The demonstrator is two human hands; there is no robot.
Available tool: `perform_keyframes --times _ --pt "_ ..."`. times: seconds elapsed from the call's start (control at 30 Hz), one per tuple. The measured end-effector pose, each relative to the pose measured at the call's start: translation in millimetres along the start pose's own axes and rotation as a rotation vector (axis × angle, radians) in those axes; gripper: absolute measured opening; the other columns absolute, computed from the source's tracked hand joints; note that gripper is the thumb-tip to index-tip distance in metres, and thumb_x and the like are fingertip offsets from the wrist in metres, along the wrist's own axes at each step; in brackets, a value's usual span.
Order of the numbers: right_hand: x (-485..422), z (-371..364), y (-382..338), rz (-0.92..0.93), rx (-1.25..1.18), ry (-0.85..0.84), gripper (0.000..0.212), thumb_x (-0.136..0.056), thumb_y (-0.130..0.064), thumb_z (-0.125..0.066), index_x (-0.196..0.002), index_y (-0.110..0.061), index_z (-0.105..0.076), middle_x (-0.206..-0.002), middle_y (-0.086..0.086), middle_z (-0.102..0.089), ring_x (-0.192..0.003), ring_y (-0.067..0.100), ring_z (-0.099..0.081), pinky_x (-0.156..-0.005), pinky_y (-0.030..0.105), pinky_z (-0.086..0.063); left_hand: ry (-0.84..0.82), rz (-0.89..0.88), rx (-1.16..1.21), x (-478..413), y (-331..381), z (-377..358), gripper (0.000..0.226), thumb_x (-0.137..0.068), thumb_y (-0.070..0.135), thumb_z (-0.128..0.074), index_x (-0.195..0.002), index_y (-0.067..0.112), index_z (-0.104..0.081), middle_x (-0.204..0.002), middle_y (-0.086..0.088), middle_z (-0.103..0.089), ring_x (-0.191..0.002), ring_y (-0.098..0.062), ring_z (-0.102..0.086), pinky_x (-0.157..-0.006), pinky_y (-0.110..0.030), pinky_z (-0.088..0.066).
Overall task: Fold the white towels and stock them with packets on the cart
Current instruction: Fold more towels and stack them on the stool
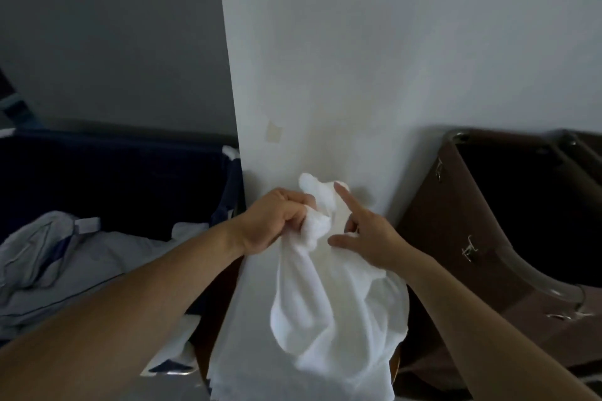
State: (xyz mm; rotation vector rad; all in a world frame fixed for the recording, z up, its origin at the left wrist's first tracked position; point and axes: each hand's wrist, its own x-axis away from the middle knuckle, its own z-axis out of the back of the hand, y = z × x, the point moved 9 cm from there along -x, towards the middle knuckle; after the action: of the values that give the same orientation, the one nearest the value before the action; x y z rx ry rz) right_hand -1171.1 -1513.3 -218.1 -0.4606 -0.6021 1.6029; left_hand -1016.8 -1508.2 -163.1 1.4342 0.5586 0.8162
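Note:
A white towel [338, 312] hangs bunched in front of a white wall corner, held up at chest height. My left hand [277, 225] grips a gathered wad of its top edge in a closed fist. My right hand [365, 234] is close beside it on the right. Its index finger points straight up along the cloth, its thumb sticks out to the left, and its other fingers curl into the fabric. The towel's lower part droops loose and crumpled between my forearms. No packets and no cart shelf are in view.
A dark blue linen bin [114, 179] stands at the left, with crumpled pale grey-blue linen [65, 257] in it. A brown open bin [508, 205] with metal clips stands at the right. The white wall column [358, 58] rises straight ahead.

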Motion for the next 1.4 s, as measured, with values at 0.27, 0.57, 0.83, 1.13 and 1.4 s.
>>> perform_keyframes --times 0.27,0.57,0.83,1.13,1.4 --pt "0.6 25.6 -19.4 -0.007 0.159 -0.034 0.018 -0.082 -0.037 -0.077 -0.096 -0.028 -0.071 -0.074 -0.012 -0.062 -0.075 0.01 -0.058 -0.071 0.021 -0.041 -0.107 0.148 -0.094 6.4 14.6 29.4 0.01 -0.061 0.012 -0.043 -0.052 0.007 -0.046 -0.063 -0.011 -0.041 -0.062 -0.026 -0.036 -0.061 -0.034 -0.033" --pt "34.0 1.1 -124.9 0.252 0.342 0.013 0.024 -0.086 -0.045 -0.069 -0.095 -0.023 -0.068 -0.095 -0.001 -0.071 -0.089 0.02 -0.064 -0.073 0.024 -0.043 -0.171 0.574 -0.406 -9.3 -50.9 52.1 0.078 -0.094 0.071 -0.027 -0.136 0.012 -0.054 -0.127 -0.012 -0.062 -0.115 -0.03 -0.06 -0.092 -0.048 -0.052" --pt "43.3 -61.8 -59.3 0.071 0.273 -0.245 0.032 -0.079 -0.053 -0.074 -0.099 -0.03 -0.066 -0.08 -0.013 -0.057 -0.072 0.006 -0.051 -0.065 0.021 -0.04 -0.092 0.558 -0.257 -15.7 -111.8 6.6 0.021 -0.088 0.01 -0.056 -0.107 0.004 -0.061 -0.091 -0.013 -0.065 -0.074 -0.023 -0.065 -0.066 -0.033 -0.052" --pt "24.8 32.1 -24.6 -0.108 -0.001 0.16 0.097 -0.075 -0.045 -0.081 -0.152 -0.035 -0.025 -0.072 -0.007 -0.063 -0.073 0.012 -0.06 -0.078 0.029 -0.051 -0.039 0.021 -0.127 -27.1 42.2 39.3 0.012 -0.061 0.011 -0.05 -0.072 0.009 -0.053 -0.073 -0.01 -0.05 -0.068 -0.024 -0.047 -0.062 -0.031 -0.038" --pt "10.3 53.5 -26.1 -0.173 0.147 0.047 0.038 -0.081 -0.048 -0.075 -0.062 -0.021 -0.055 -0.062 -0.004 -0.053 -0.067 0.018 -0.054 -0.06 0.026 -0.039 0.158 -0.17 -0.255 -9.6 86.3 98.3 0.009 -0.056 0.014 -0.045 -0.055 0.013 -0.036 -0.061 -0.004 -0.034 -0.055 -0.012 -0.031 -0.054 -0.032 -0.027"
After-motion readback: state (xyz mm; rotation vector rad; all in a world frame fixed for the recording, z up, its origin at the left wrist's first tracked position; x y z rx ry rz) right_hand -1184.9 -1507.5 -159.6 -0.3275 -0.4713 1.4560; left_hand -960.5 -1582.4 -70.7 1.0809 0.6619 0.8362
